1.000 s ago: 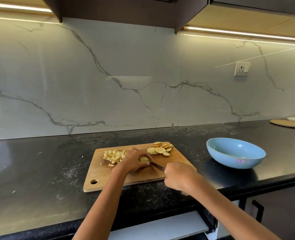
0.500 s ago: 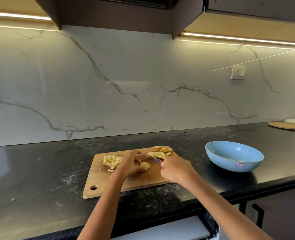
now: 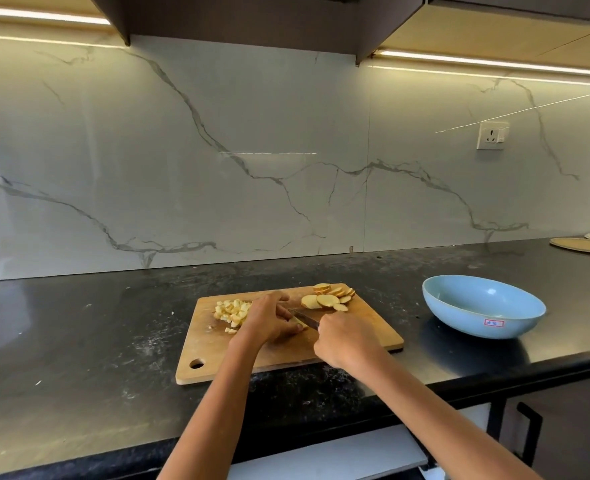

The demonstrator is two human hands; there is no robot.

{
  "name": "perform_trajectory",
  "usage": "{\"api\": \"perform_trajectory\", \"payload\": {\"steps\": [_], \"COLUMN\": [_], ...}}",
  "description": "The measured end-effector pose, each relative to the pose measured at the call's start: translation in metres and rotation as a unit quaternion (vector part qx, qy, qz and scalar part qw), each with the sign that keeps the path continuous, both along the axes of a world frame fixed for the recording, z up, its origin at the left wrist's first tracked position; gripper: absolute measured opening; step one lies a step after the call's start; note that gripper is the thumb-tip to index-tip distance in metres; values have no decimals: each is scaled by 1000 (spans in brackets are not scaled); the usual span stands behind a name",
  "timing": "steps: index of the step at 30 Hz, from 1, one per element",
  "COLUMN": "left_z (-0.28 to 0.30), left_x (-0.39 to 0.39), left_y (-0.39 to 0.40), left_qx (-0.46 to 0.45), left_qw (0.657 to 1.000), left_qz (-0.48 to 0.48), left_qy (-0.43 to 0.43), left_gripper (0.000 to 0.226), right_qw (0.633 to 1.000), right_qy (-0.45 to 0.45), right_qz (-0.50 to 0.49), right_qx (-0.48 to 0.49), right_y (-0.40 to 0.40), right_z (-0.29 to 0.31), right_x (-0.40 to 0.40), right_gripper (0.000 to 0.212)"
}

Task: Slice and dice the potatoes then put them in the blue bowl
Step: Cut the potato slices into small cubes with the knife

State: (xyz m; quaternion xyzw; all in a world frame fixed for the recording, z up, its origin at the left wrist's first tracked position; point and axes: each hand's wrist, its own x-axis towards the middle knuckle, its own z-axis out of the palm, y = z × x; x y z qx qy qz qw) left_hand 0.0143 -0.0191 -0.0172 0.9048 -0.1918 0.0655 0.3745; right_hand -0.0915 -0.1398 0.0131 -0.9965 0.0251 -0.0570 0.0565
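1. Potato slices (image 3: pixel 328 299) lie fanned in a loose pile at the far right corner of the wooden cutting board (image 3: pixel 362 337), while diced potato (image 3: pixel 232 311) sits heaped near the board's far left edge.
2. The left hand (image 3: pixel 269 320) rests on the middle of the board, fingers curled down over a potato piece (image 3: pixel 298 322) and pinning it to the wood.
3. The right hand (image 3: pixel 345 341) hovers over the board's right half, fingers wrapped round the handle of a knife (image 3: pixel 304 317); the dark blade points left, its tip meeting the left hand's fingers at the held piece.
4. The blue bowl (image 3: pixel 482 306) stands on the black desk (image 3: pixel 78 341) well to the right of the board, apart from it, a small red-and-white sticker on its near side; no potato shows inside it.
5. The board lies flat near the desk's front edge, its hanging hole at the near left corner.
6. A flat round mat (image 3: pixel 584 244) lies far right of the board, by the marble wall.
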Motion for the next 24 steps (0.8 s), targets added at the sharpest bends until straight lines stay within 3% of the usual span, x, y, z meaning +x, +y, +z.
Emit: {"api": "perform_trajectory", "payload": {"steps": [9, 15, 24], "left_z": [1, 1, 1], "left_x": [-6, -3, -1], "left_y": [0, 1, 1], "left_qx": [16, 93, 90], "left_qw": [1000, 994, 993], "left_qz": [-21, -60, -66], "left_qy": [-8, -27, -25], "left_gripper": [62, 23, 23], "right_qw": [998, 997, 991], "right_qy": [56, 79, 130], "right_qz": [11, 12, 15], "right_qx": [-12, -5, -43], "right_y": [3, -11, -37], "right_z": [0, -3, 32], "right_x": [4, -16, -40], "right_gripper": [25, 27, 13]}}
